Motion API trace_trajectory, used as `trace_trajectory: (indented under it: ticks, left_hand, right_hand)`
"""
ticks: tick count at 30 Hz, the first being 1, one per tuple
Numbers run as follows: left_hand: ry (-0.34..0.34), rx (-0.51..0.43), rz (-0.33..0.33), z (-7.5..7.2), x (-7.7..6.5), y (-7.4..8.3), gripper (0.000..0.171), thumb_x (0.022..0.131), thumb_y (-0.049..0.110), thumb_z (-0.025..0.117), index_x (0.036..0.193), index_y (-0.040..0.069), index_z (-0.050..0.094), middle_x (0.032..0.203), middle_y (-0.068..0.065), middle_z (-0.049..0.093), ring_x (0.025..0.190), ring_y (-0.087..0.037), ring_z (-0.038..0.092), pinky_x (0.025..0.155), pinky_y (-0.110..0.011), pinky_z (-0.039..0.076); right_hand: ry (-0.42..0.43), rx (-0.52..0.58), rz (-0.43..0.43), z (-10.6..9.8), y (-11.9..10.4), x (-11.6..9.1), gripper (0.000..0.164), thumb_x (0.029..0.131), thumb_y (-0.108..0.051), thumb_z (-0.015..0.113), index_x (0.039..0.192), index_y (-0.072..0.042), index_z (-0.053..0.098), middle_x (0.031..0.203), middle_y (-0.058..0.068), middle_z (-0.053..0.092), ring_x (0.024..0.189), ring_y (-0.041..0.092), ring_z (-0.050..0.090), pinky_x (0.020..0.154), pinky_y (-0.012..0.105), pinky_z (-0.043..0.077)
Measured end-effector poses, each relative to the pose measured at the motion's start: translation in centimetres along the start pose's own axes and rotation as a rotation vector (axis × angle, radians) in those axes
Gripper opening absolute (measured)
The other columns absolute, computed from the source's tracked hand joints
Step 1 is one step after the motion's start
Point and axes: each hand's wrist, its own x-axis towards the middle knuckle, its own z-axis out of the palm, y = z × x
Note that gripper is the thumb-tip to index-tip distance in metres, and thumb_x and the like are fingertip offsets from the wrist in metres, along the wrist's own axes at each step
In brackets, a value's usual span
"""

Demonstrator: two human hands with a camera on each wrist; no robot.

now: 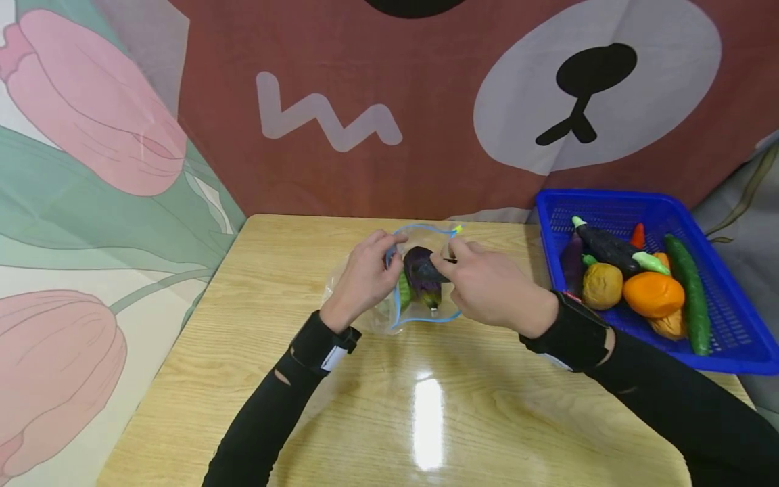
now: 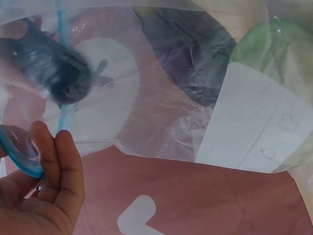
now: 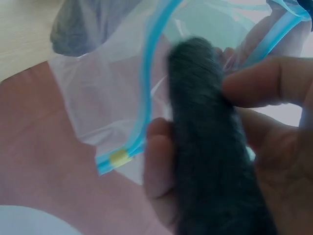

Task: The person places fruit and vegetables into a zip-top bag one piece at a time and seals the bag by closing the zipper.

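A clear zip bag with a blue zip edge and a yellow slider stands with its mouth spread towards me. My left hand pinches the left side of the blue rim between thumb and fingers. A dark, long, blunt-ended vegetable is gripped in my right hand; its front end is at the bag's mouth. Inside the bag lie a dark purple eggplant and something green, partly hidden by the left hand and the plastic. A white label shows on the bag.
To the right, a blue basket holds a dark eggplant, a long cucumber, an orange fruit, a brownish round one and others. The wooden table ends at a printed cloth behind.
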Motion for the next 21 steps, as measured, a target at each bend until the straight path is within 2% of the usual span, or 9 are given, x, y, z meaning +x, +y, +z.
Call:
trace_trajectory:
  ticks: [4, 8, 12, 15, 21]
  left_hand:
    - [-0.011, -0.007, -0.004, -0.1, -0.1, 0.0, 0.031, 0.092, 0.004, 0.049, 0.12, 0.003, 0.063, 0.083, -0.001, 0.051, 0.059, -0.01, 0.042, 0.054, -0.028, 0.037]
    - [-0.01, -0.008, -0.002, -0.1, -0.1, 0.1, 0.031, 0.092, 0.004, 0.05, 0.12, 0.002, 0.063, 0.083, -0.002, 0.051, 0.058, -0.01, 0.041, 0.053, -0.028, 0.037]
    - [0.005, 0.004, 0.008, -0.2, 0.0, 0.1, 0.03, 0.091, 0.004, 0.05, 0.118, 0.002, 0.064, 0.081, -0.002, 0.051, 0.058, -0.011, 0.042, 0.052, -0.026, 0.036]
    - [0.008, 0.009, 0.01, -0.2, 0.0, 0.1, 0.03, 0.091, 0.004, 0.05, 0.118, 0.002, 0.064, 0.08, -0.001, 0.05, 0.058, -0.01, 0.041, 0.052, -0.026, 0.036]
    - [-0.003, -0.005, -0.004, -0.3, -0.1, 0.1, 0.031, 0.091, 0.004, 0.05, 0.119, 0.002, 0.064, 0.081, -0.001, 0.05, 0.057, -0.01, 0.042, 0.052, -0.026, 0.037]
  right_hand:
    - [0.003, -0.045, -0.028, 0.2, -0.7, 0.9, 0.026, 0.08, 0.001, 0.062, 0.106, 0.001, 0.067, 0.091, 0.014, 0.054, 0.065, 0.022, 0.048, 0.045, 0.029, 0.039]
    - [0.032, -0.108, -0.053, 0.6, -1.2, 1.7, 0.01, 0.081, 0.002, 0.067, 0.089, -0.001, 0.063, 0.081, 0.013, 0.054, 0.057, 0.022, 0.045, 0.043, 0.029, 0.038]
    - [0.088, -0.197, -0.087, 1.4, -1.5, 2.4, 0.01, 0.082, -0.002, 0.07, 0.087, -0.003, 0.062, 0.08, 0.013, 0.056, 0.059, 0.025, 0.049, 0.043, 0.03, 0.04]
    - [0.089, -0.237, -0.105, 1.6, -1.7, 2.7, 0.008, 0.083, -0.005, 0.069, 0.088, -0.003, 0.064, 0.082, 0.013, 0.056, 0.065, 0.027, 0.051, 0.049, 0.032, 0.043]
    - [0.092, -0.223, -0.115, 1.8, -1.9, 3.0, 0.009, 0.082, -0.006, 0.069, 0.089, -0.002, 0.067, 0.086, 0.014, 0.057, 0.069, 0.029, 0.05, 0.056, 0.033, 0.046]
